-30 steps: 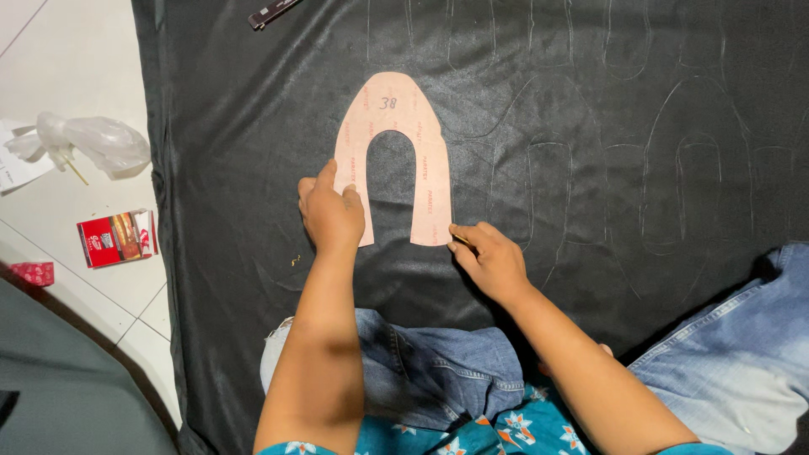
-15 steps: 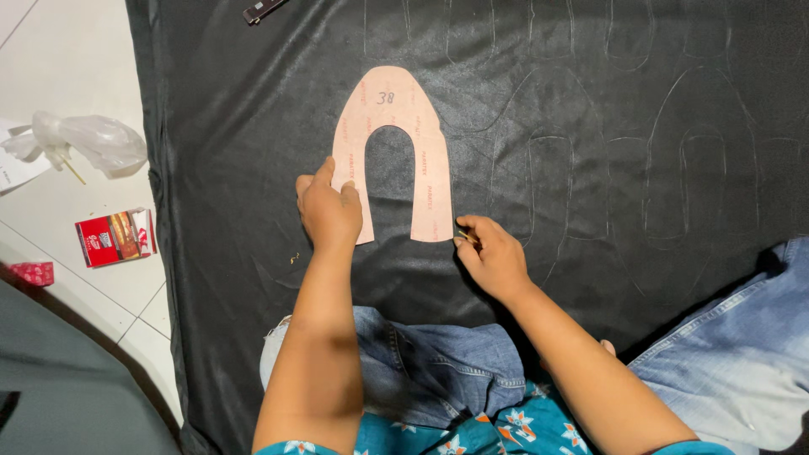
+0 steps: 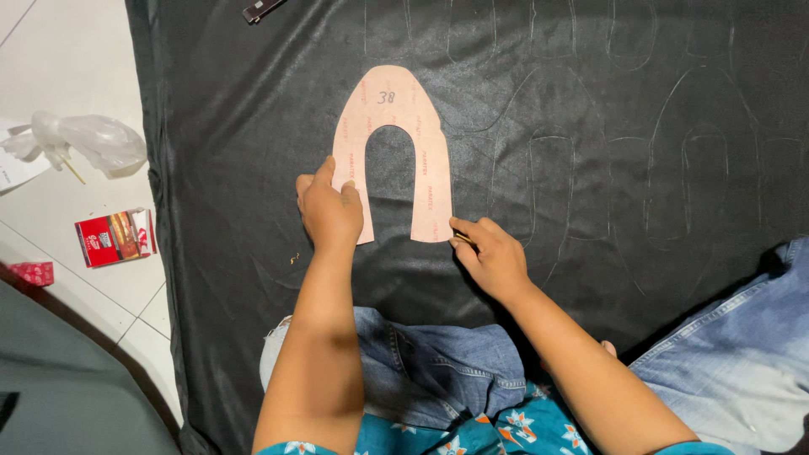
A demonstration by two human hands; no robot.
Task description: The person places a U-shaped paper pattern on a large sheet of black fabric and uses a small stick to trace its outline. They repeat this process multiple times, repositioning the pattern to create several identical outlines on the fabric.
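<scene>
On the white tiled floor (image 3: 59, 211) at the left, a small red printed carton (image 3: 115, 238) is seen lying flat, its contents hidden, and a crumpled clear plastic bag (image 3: 93, 141) is seen beyond it with a thin stick poking from it. Across the floor a large sheet of black leather-like material (image 3: 590, 101) is spread, marked with faint chalk outlines. A pink horseshoe-shaped cardboard pattern (image 3: 392, 126) is laid flat on the sheet, its two legs pointing toward the person. The left hand (image 3: 330, 211) is pressed flat on the left leg of the pattern, fingers loosely spread, thumb extended upward, nothing being gripped. The right hand (image 3: 493, 253) is closed around a small slim marking tool (image 3: 463, 239), whose tip is held at the foot of the right leg. Blue denim jeans (image 3: 438, 371) are visible below the forearms
</scene>
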